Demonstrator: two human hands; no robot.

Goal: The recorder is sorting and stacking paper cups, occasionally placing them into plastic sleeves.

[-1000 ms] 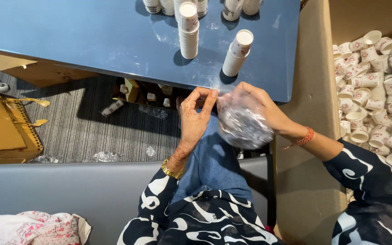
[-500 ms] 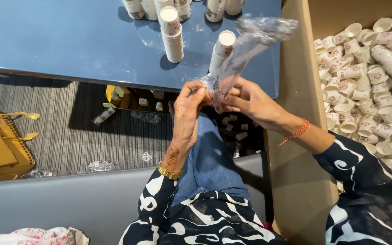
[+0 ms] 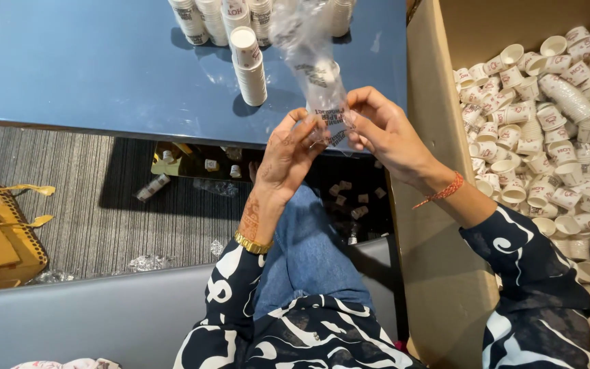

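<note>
Both my hands hold a clear plastic bag [image 3: 312, 65] with dark print, stretched long and pointing away from me over the blue table [image 3: 90, 75]. My left hand [image 3: 288, 150] pinches the bag's near end from the left. Opposite it, my right hand [image 3: 380, 130] grips the same end, fingers curled. A stack of white paper cups [image 3: 248, 65] stands on the table just left of the bag. More cup stacks [image 3: 216, 14] line the table's far edge, partly behind the bag.
A large cardboard box [image 3: 431, 205] at my right holds several loose white paper cups [image 3: 548, 123]. Under the table, cups and plastic scraps [image 3: 349, 201] lie on the striped carpet. A brown bag with yellow handles [image 3: 1, 232] sits at left. A grey seat edge [image 3: 104, 314] runs below.
The bag was a crumpled ball between my hands a second ago; it is now pulled out long and straight, reaching over the table. My hands have risen toward the table edge.
</note>
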